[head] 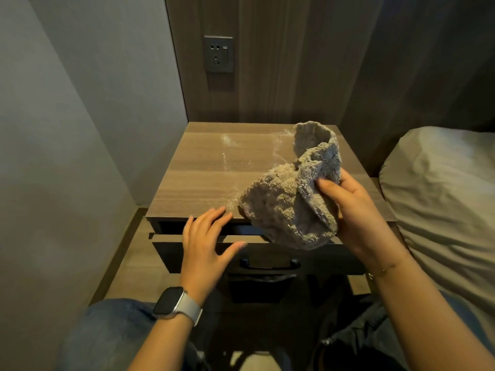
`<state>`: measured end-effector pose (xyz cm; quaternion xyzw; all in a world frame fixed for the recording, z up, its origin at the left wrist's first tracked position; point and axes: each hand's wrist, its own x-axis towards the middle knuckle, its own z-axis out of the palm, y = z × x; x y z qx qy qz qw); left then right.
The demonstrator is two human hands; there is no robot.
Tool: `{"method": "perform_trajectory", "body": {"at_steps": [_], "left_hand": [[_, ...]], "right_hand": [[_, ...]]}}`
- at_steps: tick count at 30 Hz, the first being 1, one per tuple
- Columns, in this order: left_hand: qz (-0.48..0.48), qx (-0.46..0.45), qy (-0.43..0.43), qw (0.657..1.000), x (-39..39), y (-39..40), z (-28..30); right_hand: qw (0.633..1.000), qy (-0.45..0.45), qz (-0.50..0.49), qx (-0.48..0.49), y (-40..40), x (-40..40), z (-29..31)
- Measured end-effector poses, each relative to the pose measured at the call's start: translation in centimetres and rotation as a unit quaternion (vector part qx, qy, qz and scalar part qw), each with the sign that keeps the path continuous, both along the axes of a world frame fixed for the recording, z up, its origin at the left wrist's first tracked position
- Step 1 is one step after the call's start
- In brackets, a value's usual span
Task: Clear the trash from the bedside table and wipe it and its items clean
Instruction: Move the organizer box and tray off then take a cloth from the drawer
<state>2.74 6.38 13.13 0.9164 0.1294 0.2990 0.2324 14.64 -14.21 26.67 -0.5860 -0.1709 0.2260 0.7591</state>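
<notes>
Right hand [356, 210] grasps the bunched grey cloth [292, 199] at four o'clock, lifted off the bedside table [203, 167], likely refolding for a fresh face. Left hand [206, 242], fingers spread and released, hovers at seven o'clock by the slightly open drawer [171, 238]. Damp streaks [227, 141] glisten toward twelve.

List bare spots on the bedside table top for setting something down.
Most of the table top is bare: the left half and the back strip below the wall socket. The front right is crowded: the right hand holds the cloth there. Left hand hovers by the front edge.
</notes>
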Motion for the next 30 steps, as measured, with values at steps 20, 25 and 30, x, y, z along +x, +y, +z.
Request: {"method": "perform_trajectory", "body": {"at_steps": [20,25,30], "left_hand": [[0.109,-0.005,-0.053,0.993,2.1,-0.6,0.1],[0.132,0.023,-0.034,0.99,2.4,-0.4,0.6],[0.145,0.035,-0.019,0.989,2.3,-0.9,0.6]], "right_hand": [[0.96,0.161,-0.024,0.226,1.7,2.1,4.2],[0.968,0.161,-0.044,0.188,0.5,1.8,3.6],[0.975,0.152,-0.09,0.133,-1.2,1.1,2.5]]}}
